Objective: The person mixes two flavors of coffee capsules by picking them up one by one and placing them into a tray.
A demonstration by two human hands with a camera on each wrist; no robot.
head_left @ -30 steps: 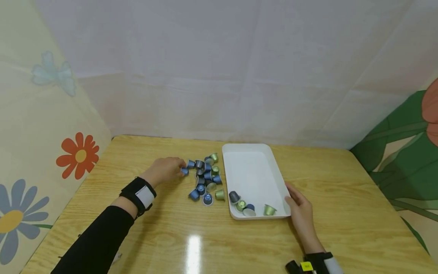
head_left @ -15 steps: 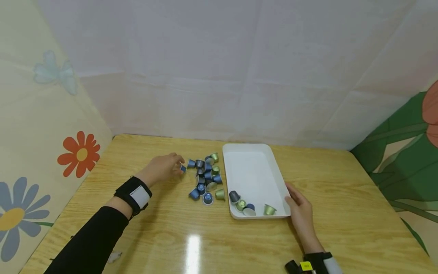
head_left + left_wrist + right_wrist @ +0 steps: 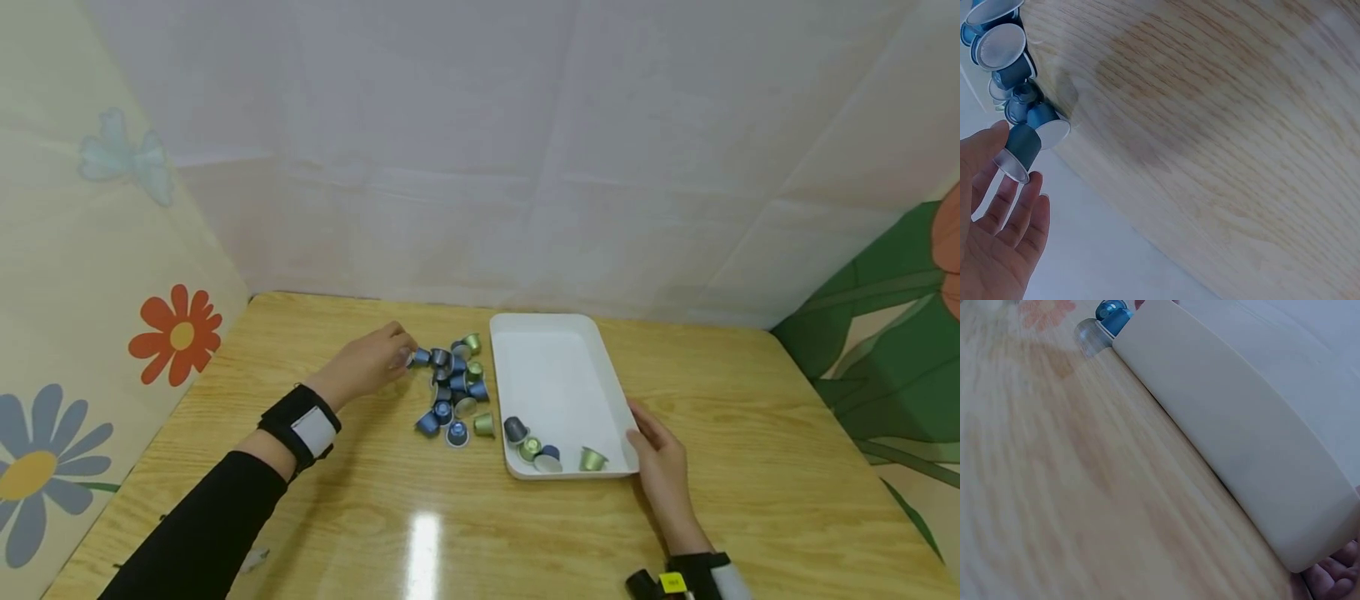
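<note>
Picking, seemingly; left hand [image 3: 367, 363] pinches bluish capsule [image 3: 1023, 145] left of white tray [image 3: 555, 371]; capsule pile [image 3: 457, 384] nearer tray; right hand [image 3: 662, 462] grips tray's near right corner; next likely calls for lifting clear.

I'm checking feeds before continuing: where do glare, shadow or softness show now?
Head: white glare streak on the table, soft shadow left of it; left wrist: cool tint, held capsule clear; right wrist: dim, table grain soft beside the white tray.
</note>
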